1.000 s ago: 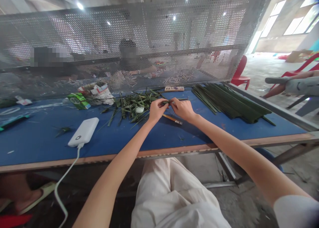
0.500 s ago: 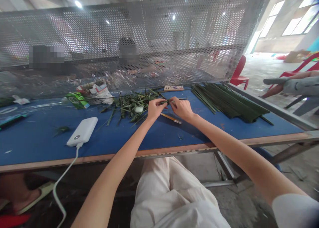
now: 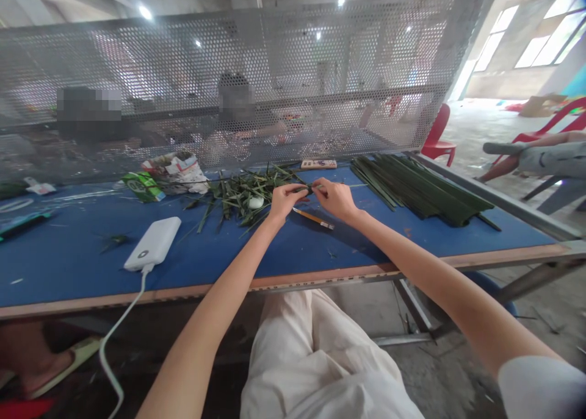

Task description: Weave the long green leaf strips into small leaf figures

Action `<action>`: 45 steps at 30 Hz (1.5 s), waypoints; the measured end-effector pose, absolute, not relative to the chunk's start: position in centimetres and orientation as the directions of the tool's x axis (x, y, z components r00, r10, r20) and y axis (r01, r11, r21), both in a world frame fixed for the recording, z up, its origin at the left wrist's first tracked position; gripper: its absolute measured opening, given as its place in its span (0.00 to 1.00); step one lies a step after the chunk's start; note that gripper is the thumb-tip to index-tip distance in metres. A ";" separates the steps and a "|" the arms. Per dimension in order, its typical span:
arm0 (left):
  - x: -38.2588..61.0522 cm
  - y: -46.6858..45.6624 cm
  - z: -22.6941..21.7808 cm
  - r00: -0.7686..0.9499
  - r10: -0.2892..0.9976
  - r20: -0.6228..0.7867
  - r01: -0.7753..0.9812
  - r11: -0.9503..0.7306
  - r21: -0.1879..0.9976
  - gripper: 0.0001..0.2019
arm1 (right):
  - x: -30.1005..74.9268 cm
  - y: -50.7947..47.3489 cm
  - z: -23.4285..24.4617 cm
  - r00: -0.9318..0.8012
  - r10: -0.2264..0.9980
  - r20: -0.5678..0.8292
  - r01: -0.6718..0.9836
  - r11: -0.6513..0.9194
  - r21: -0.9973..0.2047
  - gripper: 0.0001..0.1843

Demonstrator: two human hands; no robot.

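A small dark-green leaf piece (image 3: 309, 190) is pinched between the nearly closed fingertips of the left hand (image 3: 284, 200) and the right hand (image 3: 337, 198), above the middle of the worktop (image 3: 320, 254), perhaps so that both its ends are steadied. Long leaf strips (image 3: 425, 190) are laid towards the right edge, probably for easy reach; leaf scraps (image 3: 233, 190) are heaped towards the far edge.

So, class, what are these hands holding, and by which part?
The left hand and right hand pinch a small dark-green leaf piece between them; which part each grips cannot be told.
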State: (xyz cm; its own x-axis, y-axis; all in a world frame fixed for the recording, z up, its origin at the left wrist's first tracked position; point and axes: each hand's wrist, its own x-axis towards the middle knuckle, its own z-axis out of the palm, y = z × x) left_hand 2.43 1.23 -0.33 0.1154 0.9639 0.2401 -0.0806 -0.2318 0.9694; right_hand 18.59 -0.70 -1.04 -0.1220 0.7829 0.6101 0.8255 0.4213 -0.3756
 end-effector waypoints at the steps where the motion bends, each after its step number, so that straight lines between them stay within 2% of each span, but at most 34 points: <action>1: 2.4 1.1 -0.3 0.123 0.971 0.205 -0.098 -0.193 0.976 0.06 | 18.8 -0.6 -1.1 -0.107 0.783 0.612 0.792 0.439 -0.424 0.13; 4: 2.4 0.7 0.0 0.142 0.983 0.115 -0.141 -0.095 0.985 0.07 | 19.2 0.1 -1.3 -0.066 0.803 0.592 0.644 0.487 -0.589 0.12; 8: 2.4 0.7 0.1 0.145 0.987 0.067 -0.202 -0.037 0.979 0.06 | 19.3 0.7 -1.7 -0.058 0.838 0.542 0.377 0.521 -0.766 0.15; 11: 2.3 0.9 0.1 0.143 0.988 0.065 -0.231 -0.031 0.972 0.06 | 19.1 0.7 -1.8 -0.067 0.851 0.522 0.250 0.520 -0.816 0.18; 13: 2.2 1.0 0.0 0.152 0.986 0.065 -0.225 -0.029 0.974 0.08 | 19.1 0.6 -1.8 -0.085 0.852 0.517 0.248 0.520 -0.817 0.18; 19: 2.1 1.1 -0.2 0.184 0.976 0.114 -0.182 -0.081 0.980 0.14 | 19.3 0.0 -1.8 -0.086 0.820 0.566 0.468 0.535 -0.703 0.16; 24: 2.2 1.6 -0.9 0.151 0.950 0.273 -0.081 -0.264 0.961 0.16 | 19.0 -0.8 -1.3 -0.045 0.813 0.581 0.641 0.470 -0.607 0.14; 27: 2.2 1.9 -1.2 0.133 0.917 0.375 -0.001 -0.379 0.925 0.13 | 18.9 -0.8 -1.3 -0.087 0.802 0.591 0.715 0.463 -0.523 0.13; 30: 2.3 1.9 -1.2 0.164 0.879 0.448 0.059 -0.462 0.885 0.08 | 18.7 -0.8 -1.4 -0.157 0.780 0.605 0.802 0.458 -0.383 0.14; 35: 2.6 1.5 -1.1 0.171 0.839 0.516 0.147 -0.540 0.829 0.06 | 18.4 -1.0 -1.3 -0.215 0.769 0.602 0.890 0.408 -0.202 0.17; 39: 2.6 1.5 -1.1 0.198 0.821 0.536 0.173 -0.567 0.805 0.04 | 18.2 -1.3 -1.0 -0.211 0.776 0.594 0.911 0.377 -0.168 0.19; 45: 2.7 1.4 -0.8 0.199 0.827 0.525 0.176 -0.557 0.811 0.04 | 18.1 -1.4 -0.8 -0.186 0.776 0.602 0.910 0.368 -0.194 0.18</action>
State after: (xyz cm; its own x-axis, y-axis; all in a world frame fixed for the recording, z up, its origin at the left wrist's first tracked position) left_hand 2.68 1.44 -0.84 0.1988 0.8274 0.5253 0.1764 -0.5574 0.8113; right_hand 18.12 -1.42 -0.80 -0.1856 0.7765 0.6022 0.9096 0.3677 -0.1937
